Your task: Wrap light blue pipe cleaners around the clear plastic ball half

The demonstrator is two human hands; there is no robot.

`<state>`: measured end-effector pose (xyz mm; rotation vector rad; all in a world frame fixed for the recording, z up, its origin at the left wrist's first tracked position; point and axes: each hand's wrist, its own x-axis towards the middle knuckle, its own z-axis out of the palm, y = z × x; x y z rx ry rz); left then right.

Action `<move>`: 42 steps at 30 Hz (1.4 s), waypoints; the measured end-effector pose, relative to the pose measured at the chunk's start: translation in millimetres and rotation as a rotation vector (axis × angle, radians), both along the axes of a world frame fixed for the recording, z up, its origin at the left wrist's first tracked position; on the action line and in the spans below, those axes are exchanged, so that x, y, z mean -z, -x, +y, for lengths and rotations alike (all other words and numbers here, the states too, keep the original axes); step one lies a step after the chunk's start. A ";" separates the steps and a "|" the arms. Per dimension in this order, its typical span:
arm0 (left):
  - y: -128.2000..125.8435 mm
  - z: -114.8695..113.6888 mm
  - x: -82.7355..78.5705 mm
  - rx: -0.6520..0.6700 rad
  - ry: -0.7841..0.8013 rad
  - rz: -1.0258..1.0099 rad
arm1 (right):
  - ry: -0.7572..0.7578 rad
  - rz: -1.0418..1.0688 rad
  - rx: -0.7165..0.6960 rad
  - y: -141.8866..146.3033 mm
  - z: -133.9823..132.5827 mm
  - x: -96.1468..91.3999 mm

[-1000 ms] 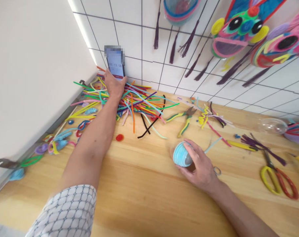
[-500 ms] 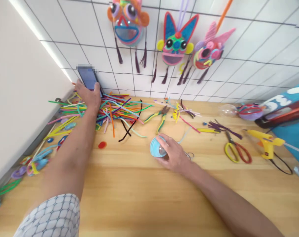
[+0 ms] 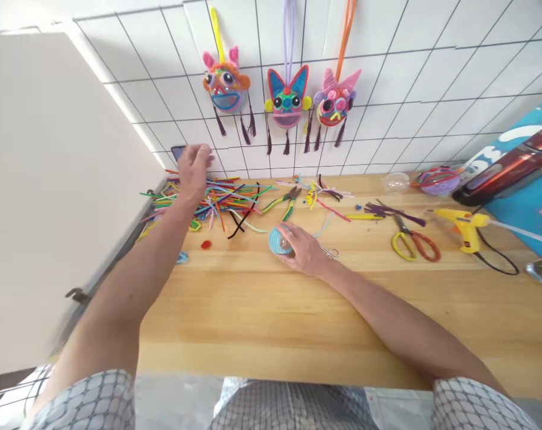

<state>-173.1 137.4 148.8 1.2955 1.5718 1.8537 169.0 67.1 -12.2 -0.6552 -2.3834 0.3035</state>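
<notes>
My right hand (image 3: 303, 249) is closed round a clear plastic ball wrapped in light-blue pipe cleaner (image 3: 277, 240), resting it on the wooden table. Small metal scissors (image 3: 330, 253) lie partly behind that wrist. Over at the back left, my left hand (image 3: 195, 167) hovers in front of the wall with its fingers loosely bent and apart, pointing right. Just beside and behind it a phone (image 3: 177, 151) leans against the wall, partly covered by the hand. Below this hand spreads a heap of coloured pipe cleaners (image 3: 226, 194).
Pliers (image 3: 285, 203), large scissors (image 3: 412, 239), a yellow glue gun (image 3: 465, 227), a yellow craft knife (image 3: 364, 217) and a clear half-shell (image 3: 396, 183) lie on the table. A dark red flask (image 3: 504, 167) lies tilted at right. Three decorated masks (image 3: 287, 107) hang on the tiled wall.
My left hand has let go of the phone and shifted to its right side. The right hand still holds the ball. The view has tilted and pulled back, showing the table's front edge.
</notes>
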 end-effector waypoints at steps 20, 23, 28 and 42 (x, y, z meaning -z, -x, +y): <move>-136.7 -107.7 136.0 0.381 0.219 -0.032 | 0.001 -0.044 0.023 2.0 0.0 -3.8; -136.0 -112.2 139.4 0.438 0.200 0.033 | -0.012 -0.045 0.030 0.9 1.3 -1.1; -136.3 -112.5 140.0 0.582 0.193 0.206 | -0.072 0.009 0.017 -0.6 4.6 6.0; -135.7 -114.5 146.0 0.609 0.211 0.323 | -0.135 0.052 0.002 -1.9 5.2 7.6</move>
